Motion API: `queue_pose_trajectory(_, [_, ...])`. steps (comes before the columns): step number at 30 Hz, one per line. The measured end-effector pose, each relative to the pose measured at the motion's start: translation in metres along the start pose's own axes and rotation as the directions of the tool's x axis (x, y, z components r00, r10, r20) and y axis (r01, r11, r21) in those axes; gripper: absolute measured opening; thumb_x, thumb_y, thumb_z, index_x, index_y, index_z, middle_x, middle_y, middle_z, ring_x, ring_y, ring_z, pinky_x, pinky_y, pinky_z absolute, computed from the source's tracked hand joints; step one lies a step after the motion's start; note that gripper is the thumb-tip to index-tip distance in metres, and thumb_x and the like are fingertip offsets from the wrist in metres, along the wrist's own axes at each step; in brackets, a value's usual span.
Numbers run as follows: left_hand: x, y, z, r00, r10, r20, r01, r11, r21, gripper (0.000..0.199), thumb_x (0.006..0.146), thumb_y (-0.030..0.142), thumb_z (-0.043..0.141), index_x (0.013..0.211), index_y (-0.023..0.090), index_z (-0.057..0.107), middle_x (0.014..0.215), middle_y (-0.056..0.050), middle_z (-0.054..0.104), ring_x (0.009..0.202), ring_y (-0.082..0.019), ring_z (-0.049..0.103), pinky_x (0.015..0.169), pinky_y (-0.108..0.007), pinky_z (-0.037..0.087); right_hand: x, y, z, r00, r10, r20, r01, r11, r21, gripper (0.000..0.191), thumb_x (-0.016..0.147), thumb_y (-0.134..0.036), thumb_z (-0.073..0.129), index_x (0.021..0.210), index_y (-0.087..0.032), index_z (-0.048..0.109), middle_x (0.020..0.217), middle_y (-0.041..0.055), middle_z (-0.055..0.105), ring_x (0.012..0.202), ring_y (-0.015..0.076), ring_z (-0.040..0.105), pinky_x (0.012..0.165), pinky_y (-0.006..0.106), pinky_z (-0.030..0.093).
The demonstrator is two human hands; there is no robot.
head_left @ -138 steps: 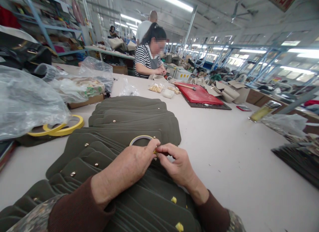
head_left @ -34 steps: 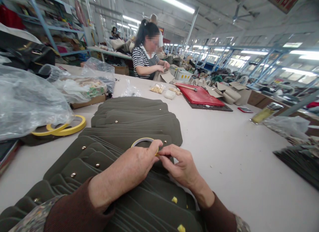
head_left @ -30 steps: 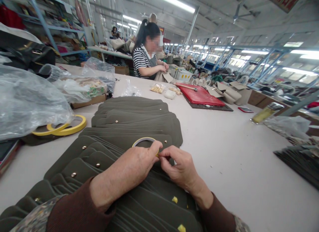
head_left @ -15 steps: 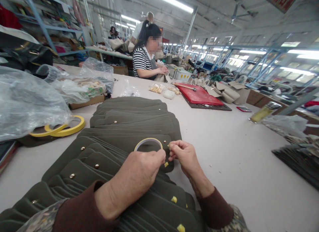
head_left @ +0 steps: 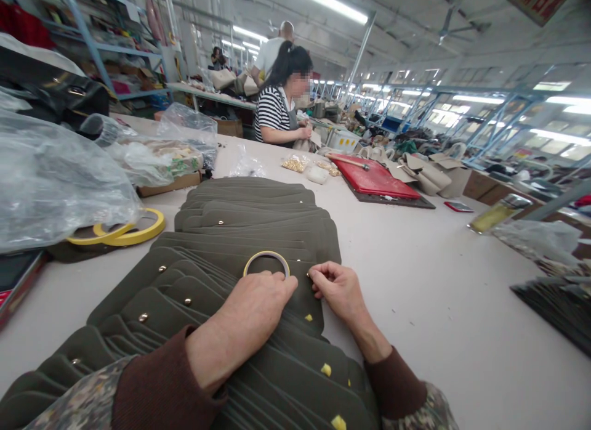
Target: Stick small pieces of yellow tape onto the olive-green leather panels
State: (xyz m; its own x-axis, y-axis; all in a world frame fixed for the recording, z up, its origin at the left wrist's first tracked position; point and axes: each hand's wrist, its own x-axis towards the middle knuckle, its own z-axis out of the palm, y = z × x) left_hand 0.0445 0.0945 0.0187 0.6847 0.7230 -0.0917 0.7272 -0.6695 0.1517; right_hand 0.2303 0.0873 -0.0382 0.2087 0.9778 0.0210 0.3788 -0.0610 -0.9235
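Note:
Dark green flat pieces [head_left: 249,202] lie overlapped in rows across the table, several with small round metal studs [head_left: 143,317]. My left hand [head_left: 249,319] is closed on a roll of yellow tape [head_left: 266,255] held above the pieces. To its right, my right hand [head_left: 336,289] is pinched at the edge of a piece, its fingertips beside a small metal stud; whatever lies between them is too small to make out. Small yellow tape bits [head_left: 325,370] stick to the pieces nearer me.
More yellow tape rolls [head_left: 146,228] and a clear plastic bag [head_left: 60,177] lie at left. Beyond are a red pad [head_left: 373,176] with a hammer, and bags of gold studs [head_left: 295,164]. A bottle [head_left: 498,214] stands right. A person in stripes [head_left: 277,116] works across the table.
The left hand and tape roll have moved slightly left, away from the right hand. The right fingertips have come to the stud on the piece. The view has shifted a little.

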Motion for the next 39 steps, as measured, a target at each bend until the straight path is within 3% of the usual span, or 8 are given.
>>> queue_pose_trajectory(4, [0.000, 0.001, -0.002, 0.999, -0.018, 0.027, 0.017, 1.000, 0.011, 0.020, 0.090, 0.011, 0.041, 0.092, 0.019, 0.059, 0.088, -0.006, 0.067, 0.081, -0.024, 0.066, 0.067, -0.035, 0.052, -0.002, -0.001, -0.002, 0.999, 0.012, 0.032, -0.009, 0.997, -0.071, 0.018, 0.076, -0.030, 0.061, 0.073, -0.013, 0.069, 0.054, 0.0001, 0.062, 0.046, 0.0118, 0.057, 0.044, 0.020, 0.049])
queue_pose_trajectory(11, [0.004, 0.003, -0.005, 0.998, -0.027, 0.059, 0.026, 1.000, 0.017, 0.021, 0.091, 0.012, 0.040, 0.094, 0.018, 0.060, 0.089, -0.006, 0.067, 0.081, -0.024, 0.066, 0.070, -0.035, 0.052, -0.003, 0.000, 0.005, 0.984, -0.175, -0.018, 0.168, 0.965, -0.202, 0.016, 0.080, -0.029, 0.059, 0.077, -0.016, 0.068, 0.057, 0.0005, 0.063, 0.051, 0.0138, 0.060, 0.049, 0.022, 0.049])
queue_pose_trajectory(14, [0.003, 0.002, -0.005, 0.998, -0.024, 0.056, 0.023, 1.000, 0.009, 0.020, 0.091, 0.012, 0.041, 0.095, 0.018, 0.060, 0.091, -0.006, 0.066, 0.082, -0.022, 0.066, 0.071, -0.034, 0.052, -0.005, 0.003, 0.004, 0.992, -0.117, -0.051, 0.109, 0.984, -0.139, 0.023, 0.081, -0.031, 0.062, 0.099, -0.016, 0.063, 0.055, -0.0031, 0.062, 0.047, 0.0141, 0.060, 0.045, 0.022, 0.048])
queue_pose_trajectory(17, [0.000, 0.000, -0.003, 1.000, -0.007, 0.028, 0.007, 1.000, 0.001, 0.019, 0.091, 0.013, 0.041, 0.094, 0.018, 0.059, 0.091, -0.006, 0.066, 0.083, -0.022, 0.064, 0.072, -0.033, 0.051, -0.009, 0.006, 0.000, 0.999, -0.037, -0.014, 0.036, 0.999, -0.011, 0.023, 0.084, -0.037, 0.060, 0.094, -0.017, 0.061, 0.062, -0.0005, 0.065, 0.051, 0.0154, 0.063, 0.044, 0.023, 0.050])
queue_pose_trajectory(26, [0.001, -0.003, 0.005, 1.000, 0.011, -0.013, -0.011, 1.000, 0.011, 0.020, 0.091, 0.012, 0.040, 0.090, 0.019, 0.058, 0.086, -0.005, 0.067, 0.080, -0.023, 0.062, 0.068, -0.034, 0.049, -0.007, 0.004, 0.008, 0.936, -0.350, -0.036, 0.316, 0.881, -0.352, 0.017, 0.084, -0.025, 0.058, 0.081, -0.016, 0.072, 0.072, 0.0048, 0.070, 0.064, 0.0168, 0.063, 0.064, 0.027, 0.048])
queue_pose_trajectory(29, [-0.001, -0.004, 0.004, 0.999, -0.010, -0.031, 0.009, 1.000, -0.011, 0.021, 0.091, 0.012, 0.038, 0.092, 0.020, 0.057, 0.083, -0.004, 0.065, 0.077, -0.022, 0.063, 0.064, -0.033, 0.048, -0.006, 0.000, 0.003, 0.955, -0.297, -0.001, 0.280, 0.899, -0.336, 0.017, 0.084, -0.026, 0.059, 0.080, -0.016, 0.072, 0.072, 0.0042, 0.071, 0.065, 0.0165, 0.063, 0.063, 0.026, 0.046])
queue_pose_trajectory(34, [-0.002, -0.009, 0.004, 0.992, -0.030, -0.121, 0.023, 0.998, -0.057, 0.023, 0.092, 0.010, 0.037, 0.095, 0.021, 0.057, 0.085, -0.003, 0.064, 0.079, -0.020, 0.061, 0.067, -0.032, 0.049, -0.010, -0.008, -0.012, 0.948, -0.062, 0.312, 0.175, 0.921, -0.348, 0.016, 0.079, -0.026, 0.063, 0.071, -0.018, 0.073, 0.061, -0.0003, 0.068, 0.054, 0.0133, 0.057, 0.050, 0.023, 0.036])
queue_pose_trajectory(39, [-0.002, -0.009, 0.002, 0.987, -0.057, -0.150, 0.054, 0.998, -0.024, 0.022, 0.092, 0.011, 0.038, 0.091, 0.020, 0.058, 0.094, -0.005, 0.063, 0.090, -0.022, 0.056, 0.076, -0.035, 0.050, -0.010, -0.005, -0.014, 0.960, -0.084, 0.267, 0.152, 0.958, -0.244, 0.019, 0.080, -0.030, 0.060, 0.075, -0.016, 0.072, 0.067, 0.0016, 0.069, 0.062, 0.0159, 0.060, 0.057, 0.024, 0.042])
